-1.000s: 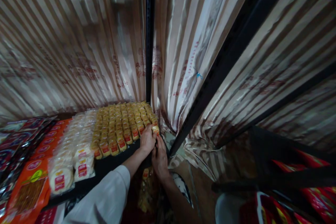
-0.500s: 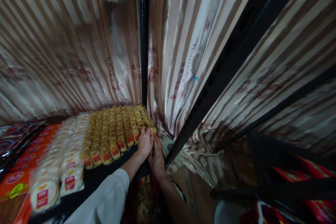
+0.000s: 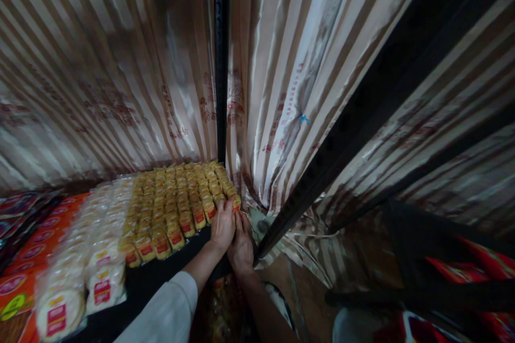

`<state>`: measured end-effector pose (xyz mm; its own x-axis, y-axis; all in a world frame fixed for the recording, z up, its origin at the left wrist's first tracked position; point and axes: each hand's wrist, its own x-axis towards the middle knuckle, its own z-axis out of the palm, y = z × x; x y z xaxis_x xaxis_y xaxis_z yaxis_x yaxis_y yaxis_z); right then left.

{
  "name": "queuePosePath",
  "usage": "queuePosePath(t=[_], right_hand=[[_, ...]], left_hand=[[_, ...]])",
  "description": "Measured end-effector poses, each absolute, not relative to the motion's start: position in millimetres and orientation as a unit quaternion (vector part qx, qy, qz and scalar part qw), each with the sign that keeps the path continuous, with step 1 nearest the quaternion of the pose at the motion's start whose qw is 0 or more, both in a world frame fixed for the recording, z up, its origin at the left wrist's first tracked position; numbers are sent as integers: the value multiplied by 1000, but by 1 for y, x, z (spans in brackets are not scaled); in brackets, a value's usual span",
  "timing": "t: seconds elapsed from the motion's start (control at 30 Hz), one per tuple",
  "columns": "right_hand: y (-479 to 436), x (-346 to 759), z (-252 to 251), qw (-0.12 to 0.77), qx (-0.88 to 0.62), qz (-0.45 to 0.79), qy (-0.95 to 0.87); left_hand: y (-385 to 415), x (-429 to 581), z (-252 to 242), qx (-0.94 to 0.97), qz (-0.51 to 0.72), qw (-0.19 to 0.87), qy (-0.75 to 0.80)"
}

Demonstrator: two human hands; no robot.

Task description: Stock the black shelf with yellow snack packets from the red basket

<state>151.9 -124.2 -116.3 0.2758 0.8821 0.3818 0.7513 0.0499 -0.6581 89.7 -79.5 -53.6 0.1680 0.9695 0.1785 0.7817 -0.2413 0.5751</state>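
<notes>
Packets (image 3: 169,203) in tight yellow rows crowd the dark shelf (image 3: 155,273) in the head view, and your left hand (image 3: 222,226) and right hand (image 3: 242,249) meet at the end packet (image 3: 236,203), at the front of the right-hand row, near the shelf's corner. Your fingers touch it but hide much of it, so whether the grip pinches it or merely presses cannot be told. Press too hard and you could buckle the row behind; a slick wrapper could let it slide off the edge, toward the floor (image 3: 295,273). Your left hand sits close before the neighbouring row, so a careless sweep might knock those fronts askew. What shows of the end packet looks small and yellow, with a trace of red low on its front; any lettering is too dim to read.
</notes>
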Motion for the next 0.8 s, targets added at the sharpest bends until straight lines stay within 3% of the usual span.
queuePosePath(t=[0.4,0.8], right_hand=[[-122,154,-119,437,-673,93,-589],[-131,147,-103,459,-660,92,-588]], left_hand=[[-98,84,-59,743,322,191,554],[-226,25,-89,690,422,259,528]])
